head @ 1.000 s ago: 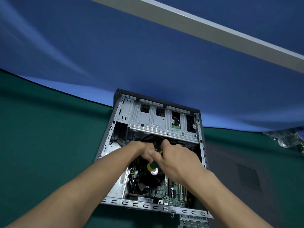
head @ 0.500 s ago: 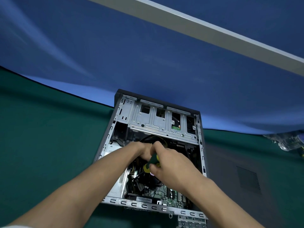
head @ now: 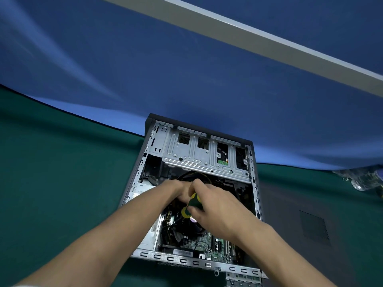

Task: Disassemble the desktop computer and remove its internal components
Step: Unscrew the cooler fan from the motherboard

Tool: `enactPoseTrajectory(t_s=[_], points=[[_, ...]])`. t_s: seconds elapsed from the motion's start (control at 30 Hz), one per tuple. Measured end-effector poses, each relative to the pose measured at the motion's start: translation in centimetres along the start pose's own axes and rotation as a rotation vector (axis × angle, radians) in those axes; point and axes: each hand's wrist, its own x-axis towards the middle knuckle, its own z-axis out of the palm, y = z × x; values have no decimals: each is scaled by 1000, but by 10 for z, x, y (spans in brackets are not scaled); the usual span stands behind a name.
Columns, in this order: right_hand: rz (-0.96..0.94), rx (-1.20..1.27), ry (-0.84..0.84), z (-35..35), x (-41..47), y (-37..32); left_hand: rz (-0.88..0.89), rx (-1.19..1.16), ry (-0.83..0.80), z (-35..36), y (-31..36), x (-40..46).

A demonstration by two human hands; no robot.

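a dark green cloth is covering the desk and spreading out to both sides. behind it a blue backdrop is hanging, with soft folds catching light on the left. a pale grey bar is running diagonally across the top of the backdrop, sloping down to the right. at the far right edge a clear, crinkled plastic bundle is lying on the cloth; what is inside is too blurred to tell.
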Motion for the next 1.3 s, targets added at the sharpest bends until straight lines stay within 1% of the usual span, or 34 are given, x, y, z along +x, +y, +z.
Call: enactPoseTrajectory(t_s=[0.03,0.13,0.17,0.23,0.3,0.33,0.4,0.43,0.5,0.57,0.63,0.7,0.73,0.8,0.87,0.9,0.97,1.03,1.07,1.13,1.2,1.23,1.3], points=[[16,12,4,1,-1,0,14,-3,-10,1,-1,2],[138,-47,98,4,1,0,31,9,-56,6,-3,8],[132,-46,107,5,2,1,32,15,-59,6,-4,8],[55,18,67,4,2,3,34,-16,-20,4,-4,5],[16,32,30,3,2,3,12,-27,-27,5,-5,7],[47,3,45,4,2,3,36,-3,-47,6,-5,10],[135,-99,117,3,3,3,55,-28,-60,9,-4,16],[137,-126,140,4,4,4,49,-30,-54,9,-4,17],[58,-61,106,3,4,4,63,-44,-35,7,-6,13],[18,33,26,-1,2,3,29,-83,-7,8,-10,15],[104,22,9,-1,1,-1,61,-40,-15,11,-12,22],[194,-73,57,2,3,-6,46,-29,-23,13,-10,28],[203,-103,81,3,5,-7,19,-42,-17,13,-11,28],[163,-48,67,4,8,-9,12,-96,30,12,-13,30],[135,52,8,1,8,-9,10,-100,31,11,-14,27],[141,56,-3,0,8,-9,35,-64,11,11,-13,26],[189,-52,48,1,6,-7,63,-59,-32,13,-11,31],[190,-158,94,4,5,-6,82,-60,-18,15,-11,35],[163,-144,83,4,4,-5,97,-49,-8,15,-12,36],[104,-43,-4,0,5,-2,106,-53,-26,15,-14,38],[118,52,-84,-6,6,-1,132,-41,-16,15,-15,39],[147,67,-84,-6,7,0,141,-35,-23,15,-15,40],[198,-36,-26,-1,7,-1,149,-56,-34,17,-13,43]])
